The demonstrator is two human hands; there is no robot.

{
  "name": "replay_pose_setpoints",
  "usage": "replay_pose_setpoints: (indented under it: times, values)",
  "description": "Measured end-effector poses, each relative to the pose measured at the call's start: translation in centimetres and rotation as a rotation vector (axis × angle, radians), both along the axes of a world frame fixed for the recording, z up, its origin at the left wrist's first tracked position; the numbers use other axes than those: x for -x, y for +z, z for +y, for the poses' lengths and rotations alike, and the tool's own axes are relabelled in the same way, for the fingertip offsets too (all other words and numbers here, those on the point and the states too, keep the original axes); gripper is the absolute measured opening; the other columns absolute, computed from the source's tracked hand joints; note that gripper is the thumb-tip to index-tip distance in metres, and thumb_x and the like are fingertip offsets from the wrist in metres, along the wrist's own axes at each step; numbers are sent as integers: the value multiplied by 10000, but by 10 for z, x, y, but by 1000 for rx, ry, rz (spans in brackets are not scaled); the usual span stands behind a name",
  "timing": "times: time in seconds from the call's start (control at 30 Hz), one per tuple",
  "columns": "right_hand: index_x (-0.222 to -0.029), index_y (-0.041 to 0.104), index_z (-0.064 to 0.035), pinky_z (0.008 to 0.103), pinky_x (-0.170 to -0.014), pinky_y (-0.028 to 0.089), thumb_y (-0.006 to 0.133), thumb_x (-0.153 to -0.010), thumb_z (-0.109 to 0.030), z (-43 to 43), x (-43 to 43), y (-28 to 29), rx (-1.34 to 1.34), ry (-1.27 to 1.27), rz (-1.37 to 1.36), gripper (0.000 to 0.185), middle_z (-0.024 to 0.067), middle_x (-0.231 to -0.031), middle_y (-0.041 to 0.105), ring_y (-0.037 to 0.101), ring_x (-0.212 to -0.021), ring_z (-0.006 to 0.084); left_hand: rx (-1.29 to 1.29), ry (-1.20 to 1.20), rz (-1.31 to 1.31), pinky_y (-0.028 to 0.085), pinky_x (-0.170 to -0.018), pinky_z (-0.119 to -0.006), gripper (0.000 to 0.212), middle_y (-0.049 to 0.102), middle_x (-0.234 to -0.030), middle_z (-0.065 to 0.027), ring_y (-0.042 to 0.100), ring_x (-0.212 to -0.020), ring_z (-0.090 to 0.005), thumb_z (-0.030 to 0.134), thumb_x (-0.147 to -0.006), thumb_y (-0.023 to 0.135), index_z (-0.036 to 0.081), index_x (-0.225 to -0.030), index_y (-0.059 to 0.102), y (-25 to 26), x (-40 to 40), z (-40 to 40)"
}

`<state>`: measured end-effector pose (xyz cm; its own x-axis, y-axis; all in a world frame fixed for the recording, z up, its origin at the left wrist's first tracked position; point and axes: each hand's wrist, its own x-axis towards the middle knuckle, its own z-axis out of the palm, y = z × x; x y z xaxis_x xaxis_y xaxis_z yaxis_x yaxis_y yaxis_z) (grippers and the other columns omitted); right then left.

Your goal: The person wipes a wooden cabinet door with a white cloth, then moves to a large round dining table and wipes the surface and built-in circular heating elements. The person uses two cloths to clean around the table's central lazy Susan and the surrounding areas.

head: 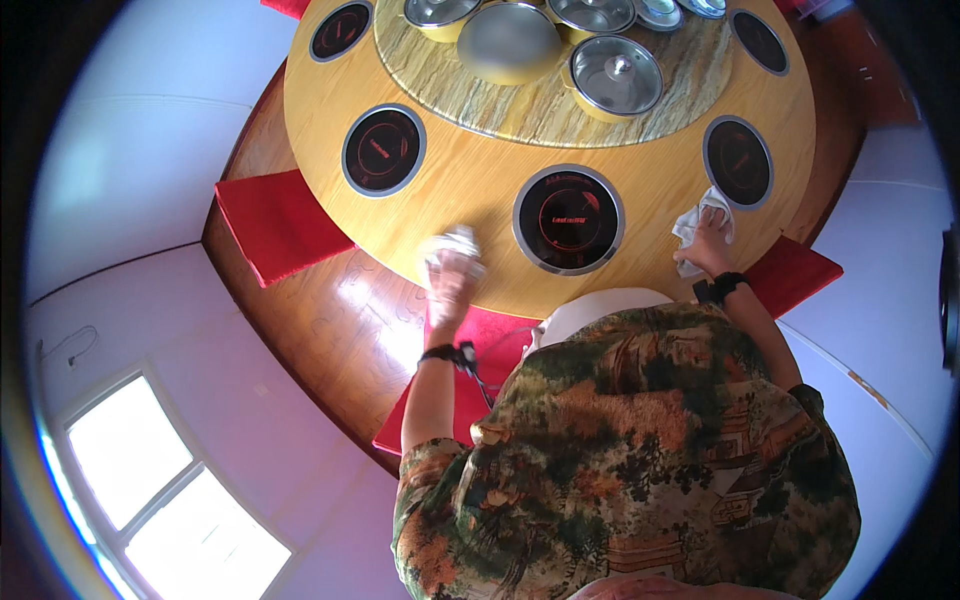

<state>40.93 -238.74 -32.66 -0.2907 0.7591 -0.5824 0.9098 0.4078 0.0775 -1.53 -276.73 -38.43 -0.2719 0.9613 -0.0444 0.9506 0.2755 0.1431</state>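
Observation:
My left hand (451,289) is closed over a whitish cloth (459,241) on the wooden tabletop (480,184), near its front left edge; both are slightly blurred. On the right, my right hand (709,244) presses a second white cloth (714,201) to the wood, its fingers bunched into the fabric. That cloth touches or nearly touches the rim of the right round induction cooker (738,161). Between my hands lies another round black cooker (568,220), set in the table with a metal ring. A black band circles each wrist.
A marbled turntable (480,101) bears several yellow pots with glass lids (616,75) and some stacked dishes (660,11). More round cookers (384,150) ring the table. Red seats stand at the left (281,225), at the right (791,276) and beneath my left arm (487,341).

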Motion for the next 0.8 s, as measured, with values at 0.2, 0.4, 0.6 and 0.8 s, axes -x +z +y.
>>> replay_pose_setpoints:
  times: [0.2,0.4,0.6,0.8]
  values:
    - [-1514,122,184,641,-1193,156,927,-552,-507,0,3,3,-20,-5,-20,1432,407,-1549,220,182,-1476,536,-164,666,-195,192,-1211,-610,657,350,-1583,-245,273,-1492,-439,115,-895,644,207,-1519,459,-11,120,-22]
    - [-1509,123,183,656,-1177,165,929,-556,-530,6,4,0,4,9,-51,1438,408,-1552,222,184,-1476,541,-127,282,-212,209,-1218,-596,659,366,-1602,-172,264,-1517,-414,112,-893,636,224,-1519,461,-8,34,44]
    - [-1514,120,177,662,-1183,139,934,-538,-525,5,-4,-2,-4,2,23,1452,413,-1557,215,155,-1490,550,-242,211,-168,217,-1216,-564,575,419,-1565,-187,316,-1506,-343,206,-950,615,132,-1502,473,-35,92,45]
    - [-1520,110,181,676,-1188,114,930,-538,-509,2,-7,1,-13,-14,86,1453,414,-1564,205,140,-1486,569,-197,768,-80,188,-1213,-590,641,324,-1609,-214,240,-1492,-454,343,-953,603,228,-1548,395,-49,215,32]
